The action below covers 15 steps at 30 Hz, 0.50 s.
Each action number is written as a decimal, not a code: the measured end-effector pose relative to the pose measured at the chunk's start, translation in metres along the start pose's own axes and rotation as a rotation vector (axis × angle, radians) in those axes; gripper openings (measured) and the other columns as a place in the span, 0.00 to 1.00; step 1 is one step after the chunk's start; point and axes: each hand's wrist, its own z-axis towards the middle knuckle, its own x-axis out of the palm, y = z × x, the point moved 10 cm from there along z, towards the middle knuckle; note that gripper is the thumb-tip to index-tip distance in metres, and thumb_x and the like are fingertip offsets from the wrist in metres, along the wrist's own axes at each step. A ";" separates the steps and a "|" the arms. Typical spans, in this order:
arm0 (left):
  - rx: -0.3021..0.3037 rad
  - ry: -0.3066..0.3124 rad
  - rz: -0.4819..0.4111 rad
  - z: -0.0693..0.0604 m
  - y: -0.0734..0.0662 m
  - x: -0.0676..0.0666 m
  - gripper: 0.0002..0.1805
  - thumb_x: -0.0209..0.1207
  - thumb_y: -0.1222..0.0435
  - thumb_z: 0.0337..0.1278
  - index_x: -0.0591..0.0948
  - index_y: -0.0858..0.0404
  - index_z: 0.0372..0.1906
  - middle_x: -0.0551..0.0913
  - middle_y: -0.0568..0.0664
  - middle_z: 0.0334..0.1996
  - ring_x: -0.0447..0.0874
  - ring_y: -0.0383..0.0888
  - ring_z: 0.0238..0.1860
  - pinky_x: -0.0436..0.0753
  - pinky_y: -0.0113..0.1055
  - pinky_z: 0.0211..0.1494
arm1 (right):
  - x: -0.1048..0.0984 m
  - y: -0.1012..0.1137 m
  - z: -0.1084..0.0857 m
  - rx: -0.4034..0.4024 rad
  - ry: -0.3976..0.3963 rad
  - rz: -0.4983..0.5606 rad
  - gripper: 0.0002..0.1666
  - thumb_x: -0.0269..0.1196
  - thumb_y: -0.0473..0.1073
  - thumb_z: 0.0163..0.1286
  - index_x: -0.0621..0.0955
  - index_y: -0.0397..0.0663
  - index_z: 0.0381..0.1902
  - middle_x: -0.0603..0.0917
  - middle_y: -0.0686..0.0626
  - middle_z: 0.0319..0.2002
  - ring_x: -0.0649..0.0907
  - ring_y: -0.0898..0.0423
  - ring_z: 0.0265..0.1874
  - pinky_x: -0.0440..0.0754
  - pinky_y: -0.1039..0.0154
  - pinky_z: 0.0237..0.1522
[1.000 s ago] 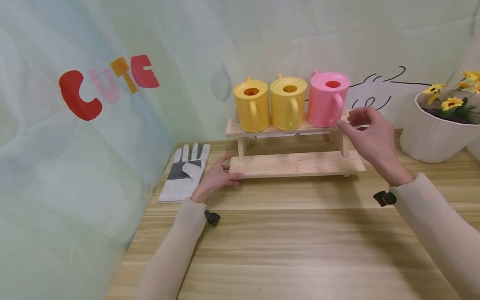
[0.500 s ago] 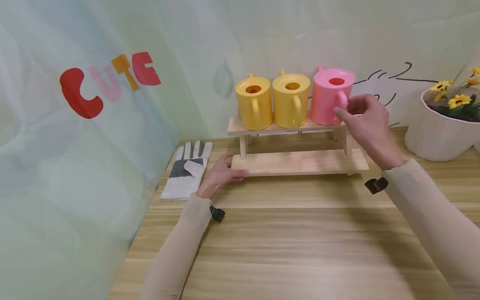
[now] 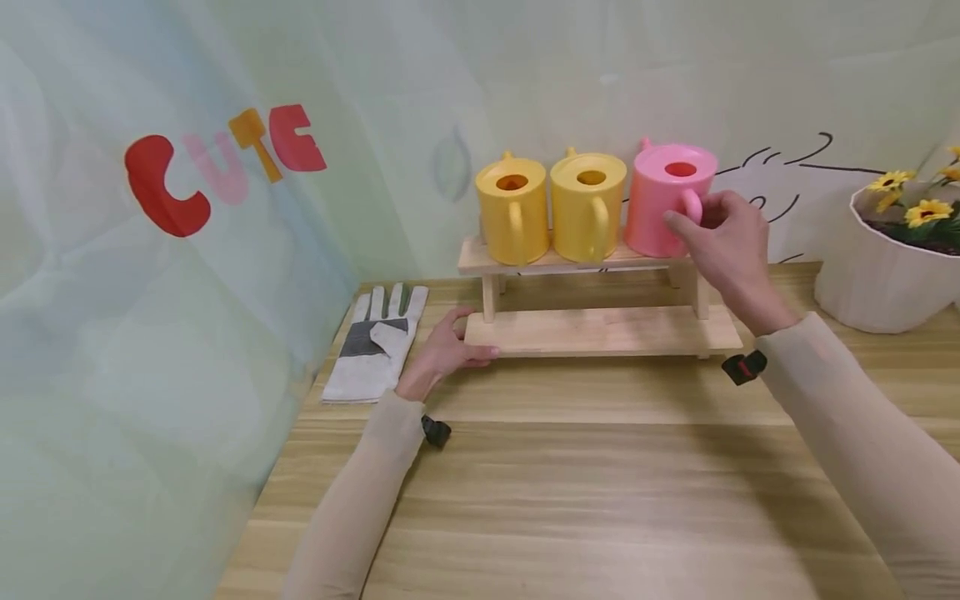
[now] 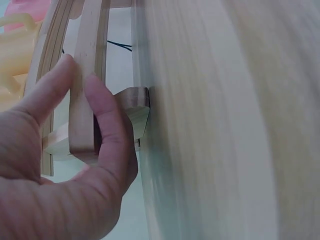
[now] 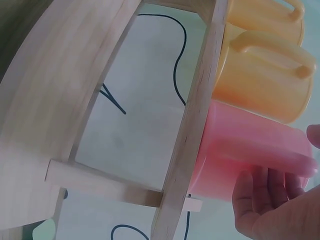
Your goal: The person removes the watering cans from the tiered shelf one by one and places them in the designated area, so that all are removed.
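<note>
A pink watering can [image 3: 660, 212] stands at the right end of the upper board of a two-tier wooden shelf [image 3: 600, 329]. It has a round opening in its top, a handle in front, and a small tip showing behind. My right hand [image 3: 727, 242] is at this handle, thumb on its left and bent fingers on its right. In the right wrist view the fingertips [image 5: 262, 185] touch the handle. To its left stand two yellow watering cans [image 3: 513, 221], side by side. My left hand [image 3: 446, 346] grips the lower board's left end, thumb on top and fingers underneath.
A grey and white work glove [image 3: 369, 346] lies left of the shelf. At the right stands a white pot [image 3: 862, 275] with yellow flowers. Behind hangs a pale printed cloth [image 3: 375, 100] with coloured letters on its left part.
My right hand has moved left and slightly up, from beside the pink watering can to its handle. The left hand keeps its grip on the lower board. The view has shifted slightly.
</note>
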 end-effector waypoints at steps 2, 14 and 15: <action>0.003 -0.004 0.004 0.001 -0.001 0.000 0.55 0.73 0.79 0.62 0.55 0.60 0.87 0.76 0.73 0.70 0.91 0.45 0.41 0.96 0.30 0.44 | 0.000 0.000 0.002 0.003 0.000 0.007 0.33 0.67 0.64 0.77 0.78 0.45 0.64 0.79 0.55 0.48 0.76 0.58 0.48 0.80 0.78 0.39; -0.002 -0.035 -0.016 0.004 0.004 -0.001 0.54 0.73 0.80 0.60 0.56 0.62 0.87 0.77 0.76 0.68 0.91 0.43 0.35 0.96 0.31 0.42 | 0.007 0.001 0.008 0.014 0.051 0.069 0.30 0.62 0.59 0.81 0.85 0.40 0.64 0.84 0.60 0.38 0.78 0.56 0.43 0.78 0.74 0.34; -0.004 -0.036 -0.018 0.004 0.004 -0.002 0.54 0.73 0.80 0.61 0.56 0.62 0.87 0.77 0.75 0.68 0.91 0.42 0.35 0.96 0.31 0.42 | 0.009 0.001 0.009 0.017 0.061 0.079 0.30 0.61 0.59 0.82 0.85 0.40 0.65 0.85 0.59 0.39 0.78 0.56 0.44 0.79 0.74 0.35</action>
